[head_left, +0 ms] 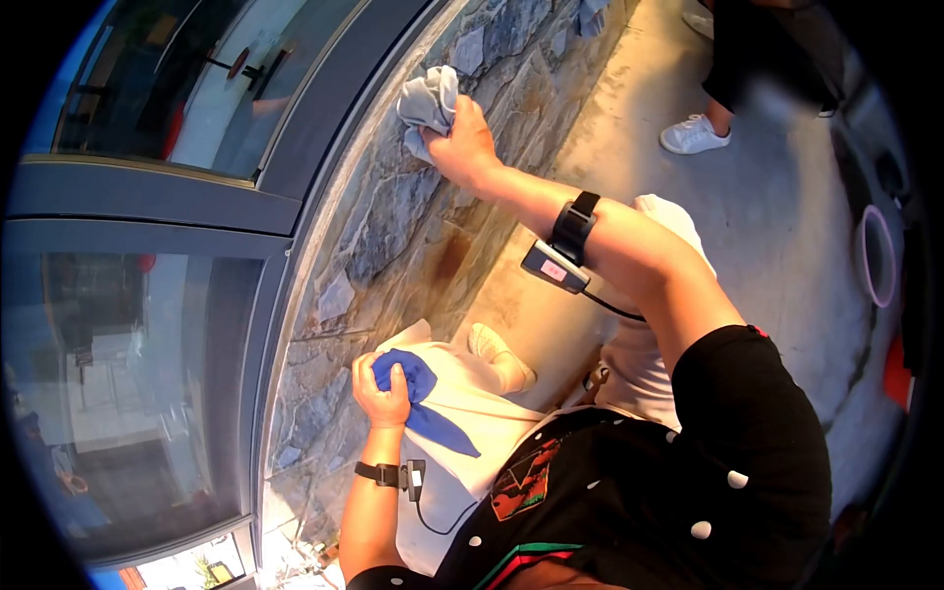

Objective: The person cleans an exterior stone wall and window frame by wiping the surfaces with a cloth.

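Observation:
My right hand is closed around a crumpled light grey cloth, held against or just in front of the stone wall near its upper edge. Lower down, my left hand grips a bunched blue cloth, whose loose end hangs down over my light-coloured clothing. Each forearm wears a black strap with a small device and a cable.
A dark-framed glass window fills the left side beside the wall. At the upper right another person stands, with a white shoe on the concrete floor. A pale round rim shows at the far right.

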Demonstrator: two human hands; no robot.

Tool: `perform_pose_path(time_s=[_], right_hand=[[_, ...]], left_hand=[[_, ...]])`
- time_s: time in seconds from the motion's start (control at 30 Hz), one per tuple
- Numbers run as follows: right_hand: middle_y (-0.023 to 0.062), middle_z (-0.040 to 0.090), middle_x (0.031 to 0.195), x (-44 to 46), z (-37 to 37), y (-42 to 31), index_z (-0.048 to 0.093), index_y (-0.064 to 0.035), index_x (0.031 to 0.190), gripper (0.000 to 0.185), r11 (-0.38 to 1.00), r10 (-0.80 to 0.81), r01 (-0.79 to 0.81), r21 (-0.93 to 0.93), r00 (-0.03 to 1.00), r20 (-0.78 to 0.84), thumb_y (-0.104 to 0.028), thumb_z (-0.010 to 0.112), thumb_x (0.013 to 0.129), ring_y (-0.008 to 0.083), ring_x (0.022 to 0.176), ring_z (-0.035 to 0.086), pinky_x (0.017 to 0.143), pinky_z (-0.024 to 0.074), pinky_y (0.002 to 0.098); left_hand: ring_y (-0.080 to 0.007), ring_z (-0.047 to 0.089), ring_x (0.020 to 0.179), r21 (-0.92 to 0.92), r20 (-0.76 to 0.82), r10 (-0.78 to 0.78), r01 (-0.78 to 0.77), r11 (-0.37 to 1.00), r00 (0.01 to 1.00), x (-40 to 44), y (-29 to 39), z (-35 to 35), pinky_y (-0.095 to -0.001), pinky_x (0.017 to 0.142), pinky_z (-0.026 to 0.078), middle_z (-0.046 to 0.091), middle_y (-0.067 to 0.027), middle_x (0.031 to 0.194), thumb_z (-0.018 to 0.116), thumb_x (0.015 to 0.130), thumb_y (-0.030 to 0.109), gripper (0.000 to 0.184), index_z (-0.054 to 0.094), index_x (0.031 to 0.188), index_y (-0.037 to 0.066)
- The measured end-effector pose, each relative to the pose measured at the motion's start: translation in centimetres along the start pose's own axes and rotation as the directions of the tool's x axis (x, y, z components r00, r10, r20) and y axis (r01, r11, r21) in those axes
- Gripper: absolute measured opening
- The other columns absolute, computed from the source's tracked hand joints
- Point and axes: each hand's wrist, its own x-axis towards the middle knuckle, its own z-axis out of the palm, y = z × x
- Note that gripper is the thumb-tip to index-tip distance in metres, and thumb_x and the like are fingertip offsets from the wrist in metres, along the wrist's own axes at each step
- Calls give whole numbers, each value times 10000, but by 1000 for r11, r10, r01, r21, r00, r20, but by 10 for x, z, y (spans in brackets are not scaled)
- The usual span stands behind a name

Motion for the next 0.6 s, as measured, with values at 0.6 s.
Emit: perform_pose_path(time_s=[0.6], right_hand=[[195,522,1221,16,-20,8,573,-104,1192,533,910,-366,395,-128,908,206,-192,787,712,431,1073,593,934,503,475]], left_hand=[[-388,630,921,6,-15,-25,25,1000,1000,-6,-7,-6,-449,833,505,638,-185,1000,707,813,205,301,614,1018,5]])
